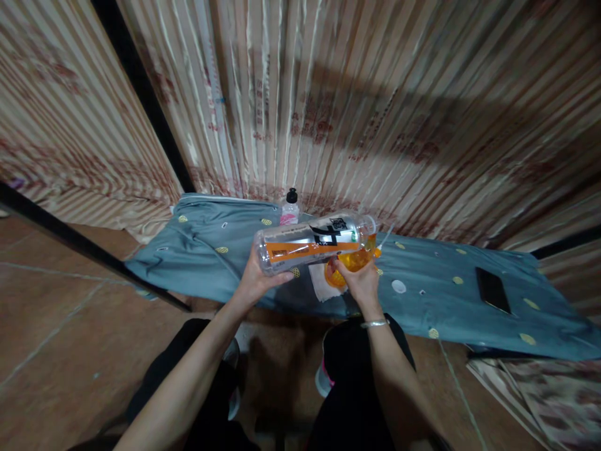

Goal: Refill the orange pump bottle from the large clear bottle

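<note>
My left hand (pixel 257 277) is wrapped round the base of a large clear plastic bottle (pixel 305 241) with a silver and orange label. The bottle lies nearly level in the air, its neck pointing right. Its mouth is at the top of a see-through orange container (pixel 337 275), which my right hand (pixel 360 280) grips from the near side. That container is tilted, and my fingers hide part of it. A thin pale stick or tube (pixel 387 234) slants up beside the mouth. I cannot tell whether liquid is flowing. A white tissue or cloth (pixel 323 285) lies below.
A teal patterned cloth (pixel 220 228) covers the narrow table. On it stand a small black-capped bottle (pixel 290 210), a round white disc (pixel 399 286) and a dark phone (pixel 492 289). Black poles (pixel 145 94) and a striped curtain (pixel 291 113) bound the left and back.
</note>
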Demonstrator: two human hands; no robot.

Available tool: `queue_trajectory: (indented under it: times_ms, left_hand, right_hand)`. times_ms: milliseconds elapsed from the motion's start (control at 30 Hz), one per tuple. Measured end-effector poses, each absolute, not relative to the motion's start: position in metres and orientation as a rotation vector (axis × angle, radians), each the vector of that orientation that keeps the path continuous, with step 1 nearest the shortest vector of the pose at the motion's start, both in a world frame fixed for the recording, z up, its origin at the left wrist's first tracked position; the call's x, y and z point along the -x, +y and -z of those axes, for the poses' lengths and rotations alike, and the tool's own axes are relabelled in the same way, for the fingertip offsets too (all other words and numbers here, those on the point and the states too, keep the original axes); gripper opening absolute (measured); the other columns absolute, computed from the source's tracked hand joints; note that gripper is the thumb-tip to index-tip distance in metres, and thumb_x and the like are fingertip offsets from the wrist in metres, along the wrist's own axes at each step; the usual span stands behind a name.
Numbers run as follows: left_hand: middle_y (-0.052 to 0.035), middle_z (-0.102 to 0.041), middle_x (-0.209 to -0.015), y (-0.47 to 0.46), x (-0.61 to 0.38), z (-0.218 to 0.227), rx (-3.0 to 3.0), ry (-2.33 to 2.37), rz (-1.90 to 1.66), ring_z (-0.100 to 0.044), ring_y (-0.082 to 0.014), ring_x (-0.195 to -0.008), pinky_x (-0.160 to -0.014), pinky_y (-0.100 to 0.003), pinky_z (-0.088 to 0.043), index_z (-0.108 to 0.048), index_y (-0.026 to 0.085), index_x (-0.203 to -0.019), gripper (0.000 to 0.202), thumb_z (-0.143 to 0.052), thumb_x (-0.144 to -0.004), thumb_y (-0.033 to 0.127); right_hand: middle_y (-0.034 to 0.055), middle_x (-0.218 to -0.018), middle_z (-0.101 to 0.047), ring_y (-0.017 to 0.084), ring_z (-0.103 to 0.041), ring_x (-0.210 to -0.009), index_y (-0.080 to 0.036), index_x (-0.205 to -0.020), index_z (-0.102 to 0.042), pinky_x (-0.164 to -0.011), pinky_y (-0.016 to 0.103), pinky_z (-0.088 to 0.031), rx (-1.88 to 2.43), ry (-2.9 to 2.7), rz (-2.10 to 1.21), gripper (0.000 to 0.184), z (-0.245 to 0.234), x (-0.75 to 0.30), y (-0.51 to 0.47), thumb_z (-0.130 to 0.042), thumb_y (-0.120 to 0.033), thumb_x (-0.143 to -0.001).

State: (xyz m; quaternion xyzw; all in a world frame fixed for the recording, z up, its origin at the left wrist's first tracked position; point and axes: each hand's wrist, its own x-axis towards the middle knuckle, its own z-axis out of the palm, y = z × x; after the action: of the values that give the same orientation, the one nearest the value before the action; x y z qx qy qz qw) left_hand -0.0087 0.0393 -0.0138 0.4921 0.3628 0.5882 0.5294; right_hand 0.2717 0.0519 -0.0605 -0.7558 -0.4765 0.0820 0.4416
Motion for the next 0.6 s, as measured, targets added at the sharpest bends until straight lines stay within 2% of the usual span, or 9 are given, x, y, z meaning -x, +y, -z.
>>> queue_trajectory:
  times_ms: [67,133,200,267,300,367,500,600]
  left_hand:
    - [-0.0103,-0.082,-0.116,0.038,0.008,0.012,-1.156,0.858,-1.403,-0.080,-0.0376,-0.119,-0.109,-0.055,-0.063,-0.059,0.021,-0.131,0.101,-0.111,-0.047,0.046]
    - [-0.0094,-0.081,-0.115,0.038,0.007,0.012,-1.130,0.843,-1.388,-0.080,-0.0352,-0.112,-0.101,-0.050,-0.065,-0.059,0.021,-0.133,0.104,-0.111,-0.047,0.047]
    - [-0.0063,-0.080,-0.105,0.037,0.006,0.014,-1.109,0.826,-1.341,-0.079,-0.0277,-0.088,-0.080,-0.042,-0.066,-0.058,0.021,-0.133,0.103,-0.109,-0.049,0.051]
    - [-0.0018,-0.076,-0.094,0.037,0.005,0.017,-1.079,0.797,-1.304,-0.067,-0.0183,-0.065,-0.058,-0.033,-0.056,-0.057,0.022,-0.133,0.099,-0.106,-0.054,0.056]
    - [-0.0001,-0.073,-0.090,0.037,0.004,0.018,-1.058,0.777,-1.296,-0.061,-0.0153,-0.059,-0.053,-0.030,-0.050,-0.057,0.022,-0.133,0.098,-0.104,-0.056,0.059]
    - [0.0002,-0.071,-0.087,0.036,0.003,0.021,-1.009,0.744,-1.295,-0.056,-0.0141,-0.056,-0.051,-0.030,-0.046,-0.058,0.023,-0.134,0.096,-0.100,-0.059,0.065]
    - [-0.0068,-0.076,-0.096,0.035,0.002,0.025,-0.949,0.747,-1.261,-0.056,-0.0166,-0.058,-0.054,-0.032,-0.045,-0.061,0.023,-0.135,0.093,-0.089,-0.067,0.080]
    - [-0.0096,-0.080,-0.101,0.034,0.000,0.025,-0.897,0.739,-1.240,-0.055,-0.0153,-0.058,-0.053,-0.031,-0.044,-0.066,0.022,-0.127,0.086,-0.087,-0.069,0.081]
  right_hand:
    - [0.0238,-0.116,-0.083,0.043,-0.079,-0.108,-0.014,-0.131,-0.065,-0.093,0.052,-0.061,1.874,-1.182,-0.208,0.094,0.060,-0.272,0.052,-0.083,-0.076,-0.063]
    - [0.0256,-0.118,-0.082,0.045,-0.079,-0.110,-0.013,-0.131,-0.064,-0.096,0.054,-0.061,1.892,-1.174,-0.218,0.095,0.057,-0.271,0.052,-0.083,-0.075,-0.062]
    - [0.0268,-0.119,-0.081,0.046,-0.079,-0.112,-0.012,-0.132,-0.063,-0.098,0.055,-0.061,1.916,-1.169,-0.238,0.096,0.055,-0.271,0.052,-0.083,-0.074,-0.061]
    - [0.0275,-0.119,-0.081,0.046,-0.078,-0.113,-0.011,-0.133,-0.063,-0.099,0.055,-0.060,1.928,-1.166,-0.258,0.097,0.052,-0.270,0.051,-0.083,-0.073,-0.061]
    - [0.0277,-0.119,-0.081,0.046,-0.078,-0.113,-0.010,-0.133,-0.063,-0.099,0.055,-0.060,1.929,-1.165,-0.264,0.098,0.051,-0.270,0.051,-0.083,-0.073,-0.061]
    - [0.0277,-0.121,-0.081,0.046,-0.078,-0.114,-0.011,-0.135,-0.062,-0.099,0.056,-0.060,1.927,-1.166,-0.262,0.098,0.050,-0.270,0.051,-0.083,-0.072,-0.061]
    - [0.0279,-0.121,-0.081,0.047,-0.078,-0.115,-0.011,-0.134,-0.063,-0.100,0.057,-0.060,1.916,-1.189,-0.247,0.098,0.052,-0.271,0.051,-0.082,-0.074,-0.061]
    - [0.0280,-0.118,-0.081,0.047,-0.078,-0.114,-0.012,-0.130,-0.063,-0.099,0.057,-0.060,1.897,-1.193,-0.240,0.094,0.054,-0.271,0.051,-0.082,-0.075,-0.063]
